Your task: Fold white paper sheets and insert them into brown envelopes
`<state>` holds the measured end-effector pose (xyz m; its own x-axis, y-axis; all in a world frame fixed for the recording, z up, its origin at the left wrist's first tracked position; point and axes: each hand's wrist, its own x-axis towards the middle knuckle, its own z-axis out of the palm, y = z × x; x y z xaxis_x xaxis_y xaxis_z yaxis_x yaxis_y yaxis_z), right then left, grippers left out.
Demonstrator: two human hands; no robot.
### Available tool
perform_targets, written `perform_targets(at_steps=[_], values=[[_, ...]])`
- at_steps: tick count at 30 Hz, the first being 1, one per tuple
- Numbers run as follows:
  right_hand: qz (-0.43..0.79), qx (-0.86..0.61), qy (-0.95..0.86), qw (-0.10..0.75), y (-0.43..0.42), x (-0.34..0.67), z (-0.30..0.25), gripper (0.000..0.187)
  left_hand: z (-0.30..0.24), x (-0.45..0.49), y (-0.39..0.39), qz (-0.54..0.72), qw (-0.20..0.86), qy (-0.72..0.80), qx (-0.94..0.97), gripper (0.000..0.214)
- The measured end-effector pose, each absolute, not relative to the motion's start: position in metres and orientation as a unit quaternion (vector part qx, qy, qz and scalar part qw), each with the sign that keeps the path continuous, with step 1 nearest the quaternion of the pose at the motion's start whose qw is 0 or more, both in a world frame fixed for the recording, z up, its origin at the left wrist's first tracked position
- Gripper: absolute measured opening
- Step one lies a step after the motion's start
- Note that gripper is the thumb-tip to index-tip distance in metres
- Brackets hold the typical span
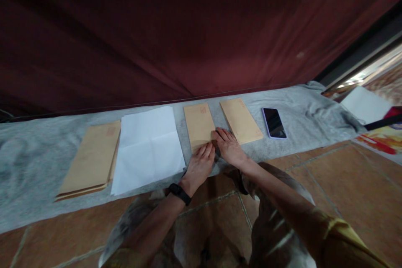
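Envelope (pixel 197 123) lies partly under my left hand (pixel 199 165); right hand (pixel 231 149) at its right edge. Fingers (pixel 205 150) stretched, close together; cannot tell whether pinching paper. Probably flattening near end; next move calls for even pressure. White sheets (pixel 147 148) left of fingers, phone (pixel 274 123) right.

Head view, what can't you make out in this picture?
All in the head view:
- Lower end of the middle envelope: partly hidden by left hand and right hand.
- Red print on it: too small to read.
- Patterned sheet: cut off by right edge.
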<state>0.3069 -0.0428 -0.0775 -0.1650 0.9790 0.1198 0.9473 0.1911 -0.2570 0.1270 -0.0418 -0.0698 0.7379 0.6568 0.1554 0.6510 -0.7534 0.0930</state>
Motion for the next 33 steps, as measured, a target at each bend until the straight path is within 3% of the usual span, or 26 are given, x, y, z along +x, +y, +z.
perform_targets(at_steps=[13, 21, 25, 33], values=[[0.088, -0.632, -0.757, 0.14, -0.042, 0.309, -0.077, 0.058, -0.076, 0.123, -0.05, 0.107, 0.001, 0.375, 0.921, 0.037], [0.102, -0.585, -0.773, 0.223, -0.036, 0.301, -0.078, 0.051, -0.072, 0.116, -0.052, 0.09, -0.026, 0.39, 0.916, 0.036], [0.118, -0.562, -0.788, 0.222, -0.034, 0.289, -0.08, 0.047, -0.069, 0.116, -0.05, 0.116, 0.003, 0.406, 0.907, 0.04], [0.088, -0.598, -0.771, 0.199, -0.029, 0.282, -0.088, 0.046, -0.066, 0.112, -0.02, 0.213, 0.07, 0.447, 0.866, 0.02]])
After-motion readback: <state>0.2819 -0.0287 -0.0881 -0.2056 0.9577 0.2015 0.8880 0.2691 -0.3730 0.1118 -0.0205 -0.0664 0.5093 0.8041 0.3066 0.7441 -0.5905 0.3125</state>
